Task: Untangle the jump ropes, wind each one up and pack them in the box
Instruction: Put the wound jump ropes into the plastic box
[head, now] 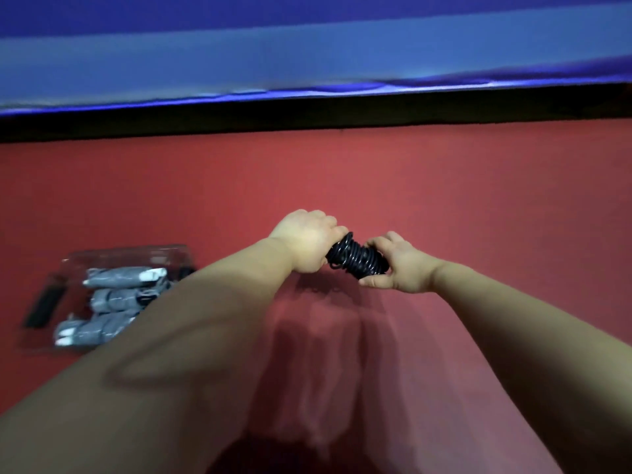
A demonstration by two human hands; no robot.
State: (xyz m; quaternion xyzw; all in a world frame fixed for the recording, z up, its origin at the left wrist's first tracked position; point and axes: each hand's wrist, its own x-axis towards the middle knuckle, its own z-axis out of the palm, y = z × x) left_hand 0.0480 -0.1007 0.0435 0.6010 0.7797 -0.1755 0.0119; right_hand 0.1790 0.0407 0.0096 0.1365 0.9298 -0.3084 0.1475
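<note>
A black jump rope (355,260) is wound into a tight bundle and held above the red surface. My left hand (304,241) grips its left end, fingers curled over it. My right hand (400,265) grips the right end, thumb underneath. The handles are hidden inside the coils and my hands. At the left lies a clear plastic box (126,254) holding three wound grey-and-white jump ropes (119,277); my left forearm covers the box's right part.
The red surface (444,186) stretches all around the hands. A black strip (307,114) borders its far edge, with a blue padded wall (307,46) behind it. A dark flat object (42,307) lies at the box's left side.
</note>
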